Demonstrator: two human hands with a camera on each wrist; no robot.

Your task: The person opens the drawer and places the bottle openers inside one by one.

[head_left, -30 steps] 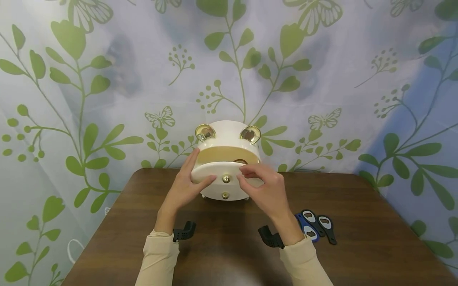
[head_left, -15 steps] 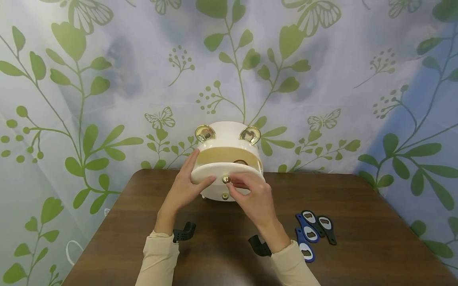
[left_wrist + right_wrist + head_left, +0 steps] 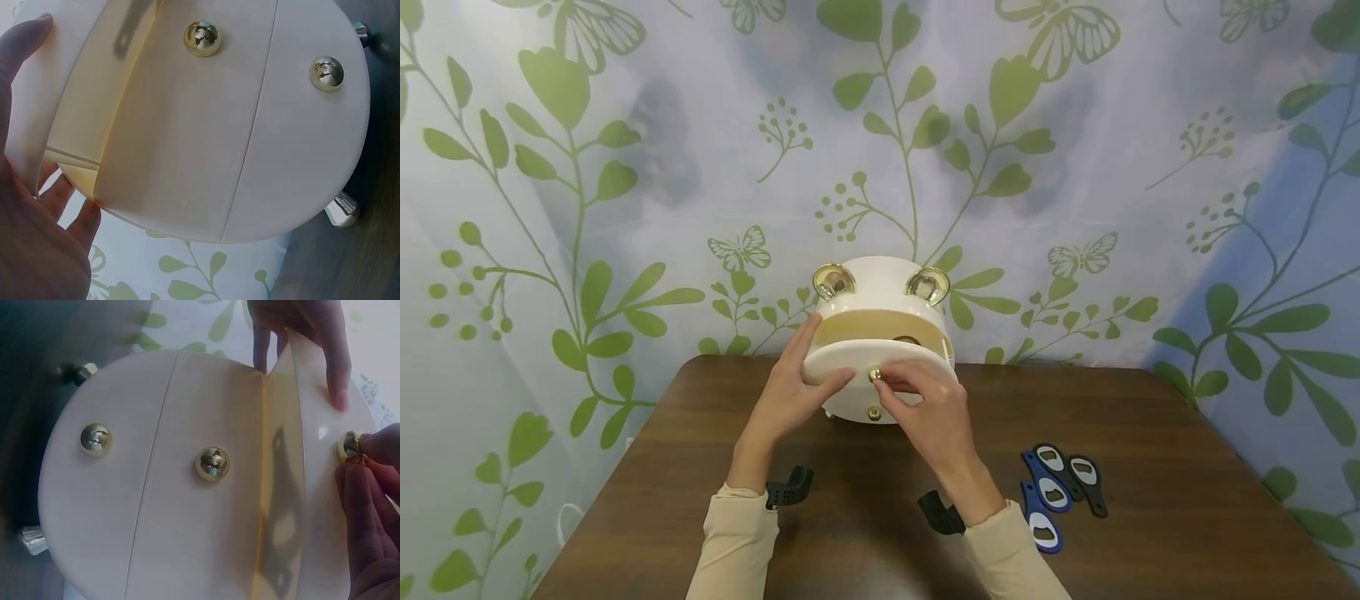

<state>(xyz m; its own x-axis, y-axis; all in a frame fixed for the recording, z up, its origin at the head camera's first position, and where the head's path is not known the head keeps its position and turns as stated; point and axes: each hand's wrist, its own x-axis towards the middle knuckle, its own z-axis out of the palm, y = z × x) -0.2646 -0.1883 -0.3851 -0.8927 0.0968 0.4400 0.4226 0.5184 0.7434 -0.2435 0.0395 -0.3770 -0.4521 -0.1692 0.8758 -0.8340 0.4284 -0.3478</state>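
Observation:
A white rounded mini drawer cabinet (image 3: 886, 287) with two gold ears stands at the back of the table. Its top drawer (image 3: 322, 506) is pulled out, and a dark shape shows through the drawer's thin side in the right wrist view. My right hand (image 3: 925, 408) pinches the gold knob (image 3: 350, 444) of that drawer between thumb and fingers. On the left side, my left hand (image 3: 786, 396) rests with its thumb against the drawer front and its extended fingers along the cabinet's side. Inside the drawer, a brown curved edge (image 3: 907, 339) peeks over the front; the rest is hidden.
Several bottle openers, blue (image 3: 1052, 493) and black (image 3: 1085, 472), lie on the brown wooden table (image 3: 1180, 500) to the right of my right forearm. A leaf-patterned curtain (image 3: 1045, 150) hangs behind the table. Two lower knobs (image 3: 202, 39) stick out from the cabinet front.
My right hand has moved left from the right part of the drawer front to the knob and now pinches it. My left hand stays in place. The drawer is still out.

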